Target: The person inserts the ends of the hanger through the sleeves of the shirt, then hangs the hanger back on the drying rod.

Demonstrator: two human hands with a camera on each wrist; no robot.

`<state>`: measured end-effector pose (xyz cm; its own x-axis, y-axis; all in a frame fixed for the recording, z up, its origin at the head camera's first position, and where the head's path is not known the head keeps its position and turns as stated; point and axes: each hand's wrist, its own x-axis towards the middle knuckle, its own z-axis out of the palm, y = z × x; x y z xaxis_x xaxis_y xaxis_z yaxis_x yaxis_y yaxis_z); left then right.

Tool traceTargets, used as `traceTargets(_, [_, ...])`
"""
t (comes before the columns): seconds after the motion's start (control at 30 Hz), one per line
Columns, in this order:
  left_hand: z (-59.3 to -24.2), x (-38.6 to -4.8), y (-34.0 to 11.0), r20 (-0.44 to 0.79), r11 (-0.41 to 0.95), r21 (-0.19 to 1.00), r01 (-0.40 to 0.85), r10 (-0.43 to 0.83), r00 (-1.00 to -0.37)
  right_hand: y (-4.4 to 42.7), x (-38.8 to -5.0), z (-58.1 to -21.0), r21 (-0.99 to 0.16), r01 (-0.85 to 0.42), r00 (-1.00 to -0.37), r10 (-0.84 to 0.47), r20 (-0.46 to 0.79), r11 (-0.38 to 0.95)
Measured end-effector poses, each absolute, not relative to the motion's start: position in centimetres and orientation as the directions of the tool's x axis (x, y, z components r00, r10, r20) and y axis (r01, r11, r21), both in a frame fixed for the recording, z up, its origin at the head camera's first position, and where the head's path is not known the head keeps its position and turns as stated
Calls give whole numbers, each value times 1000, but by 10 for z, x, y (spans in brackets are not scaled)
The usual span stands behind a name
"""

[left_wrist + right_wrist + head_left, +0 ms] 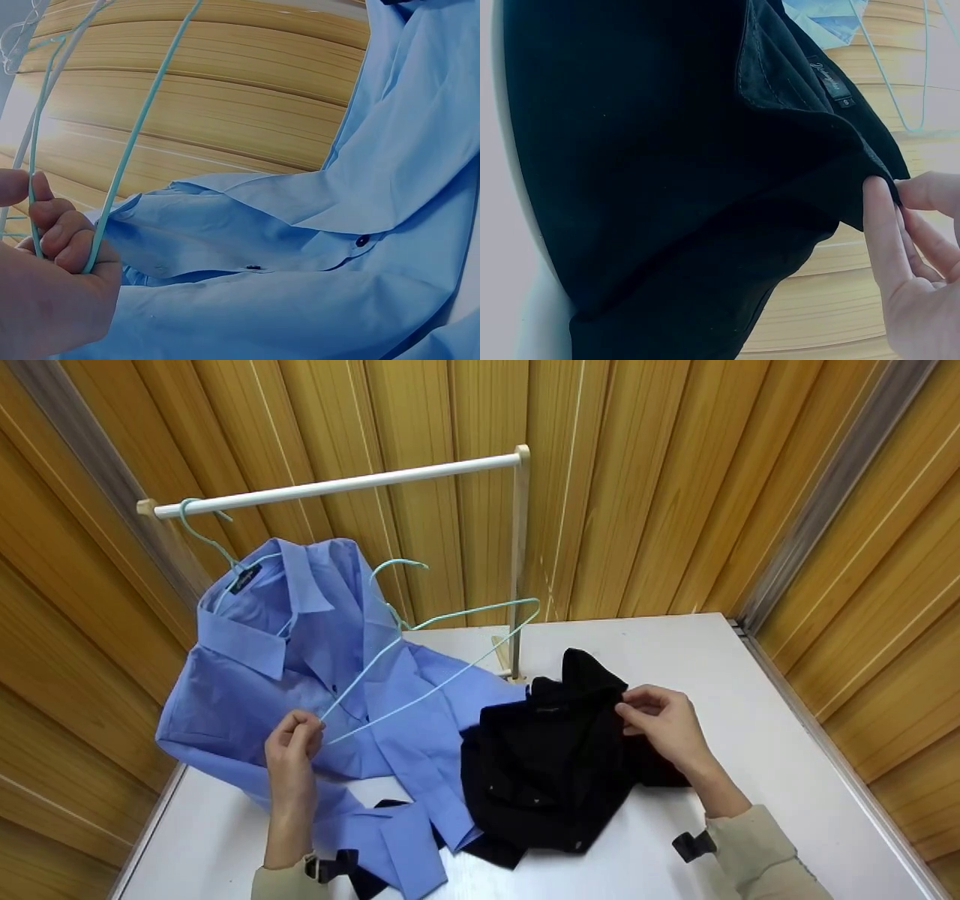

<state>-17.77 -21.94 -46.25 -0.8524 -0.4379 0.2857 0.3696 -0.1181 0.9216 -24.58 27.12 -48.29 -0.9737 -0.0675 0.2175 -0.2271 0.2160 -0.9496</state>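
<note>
My left hand [292, 757] grips one corner of a pale green wire hanger [139, 125], fingers curled round it. The hanger's hook points up and its other end reaches right, above the black garment. With thumb and fingers my right hand [671, 727] pinches the edge of that black shirt [555, 780], which is partly raised from the table. A label [829, 81] shows inside its neck in the right wrist view. Behind my left hand a blue collared shirt [232, 705] hangs on another wire hanger [185, 521], its lower parts spread over the table.
A white rail [337, 487] on a rack with an upright post [517, 562] stands at the back left. Wood-look panels [637, 472] close in the back and sides. More black fabric [367, 883] pokes out beneath the blue sleeve on the white table [787, 750].
</note>
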Motion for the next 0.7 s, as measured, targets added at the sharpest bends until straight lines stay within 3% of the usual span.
traceTargets(0.7, [-470, -178, -216, 367, -117, 907, 404, -251, -896, 271, -247, -473, -936, -200, -980, -46, 195, 289])
